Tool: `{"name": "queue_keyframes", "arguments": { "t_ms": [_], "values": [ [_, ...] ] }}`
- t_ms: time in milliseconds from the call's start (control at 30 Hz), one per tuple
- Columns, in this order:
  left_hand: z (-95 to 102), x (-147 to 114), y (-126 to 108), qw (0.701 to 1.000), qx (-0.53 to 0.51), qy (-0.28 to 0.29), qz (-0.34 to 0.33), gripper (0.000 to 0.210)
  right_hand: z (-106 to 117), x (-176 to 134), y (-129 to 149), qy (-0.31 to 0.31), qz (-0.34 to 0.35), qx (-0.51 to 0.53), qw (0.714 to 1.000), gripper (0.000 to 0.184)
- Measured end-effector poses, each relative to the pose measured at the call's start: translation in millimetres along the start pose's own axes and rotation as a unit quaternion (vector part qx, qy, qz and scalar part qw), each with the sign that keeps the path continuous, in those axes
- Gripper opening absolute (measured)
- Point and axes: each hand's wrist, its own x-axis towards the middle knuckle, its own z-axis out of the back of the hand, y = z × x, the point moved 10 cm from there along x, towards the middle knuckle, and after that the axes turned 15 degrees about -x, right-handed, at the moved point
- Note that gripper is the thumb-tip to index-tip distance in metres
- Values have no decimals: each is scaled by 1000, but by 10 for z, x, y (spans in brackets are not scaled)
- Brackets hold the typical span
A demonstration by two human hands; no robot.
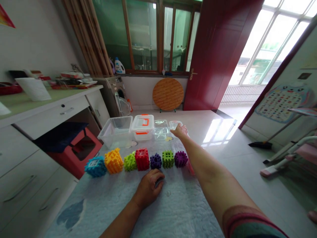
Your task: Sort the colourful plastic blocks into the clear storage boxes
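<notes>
My right hand (pixel 180 131) reaches far across the table to a small clear plastic box (pixel 175 123) at the right end of a row of containers. Its thumb lies at the box's left side and its fingers at the right; the hand hides much of the box. My left hand (pixel 150 185) rests on the table cover, fingers loosely bent, thumb apart, holding nothing. Just beyond it stand a dark purple block cube (pixel 156 161) and a red block cube (pixel 142 159). A green cube (pixel 168 159) and a purple cube (pixel 181 159) stand farther right.
Leftward sit lime (pixel 130 161), yellow (pixel 114 161) and blue (pixel 95 166) block pieces. Behind are a large open clear bin (pixel 116 132), a lidded box with orange clips (pixel 143 128) and a clear container (pixel 160 129). A pink piece (pixel 191 168) is partly hidden by my right forearm.
</notes>
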Motion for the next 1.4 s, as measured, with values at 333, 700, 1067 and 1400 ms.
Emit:
{"name": "queue_keyframes", "arguments": {
  "t_ms": [333, 700, 1067, 1400],
  "values": [
    [4, 5, 5, 1000, -23, -1, 6, 15, 112, -44, -68, -17, -2, -17, 1000, 77],
    [15, -12, -25, 1000, -23, -2, -15, 17, 1192, -1033, -251, -155, 128, 109, 973, 68],
    [234, -4, 119, 982, -171, -25, 78, 16, 779, -2708, -253, -55, 406, 196, 891, 76],
    [905, -605, 282, 889, -318, -253, 211, 32, 105, -3068, 24, 77, 493, 190, 845, 88]
  ]
}}
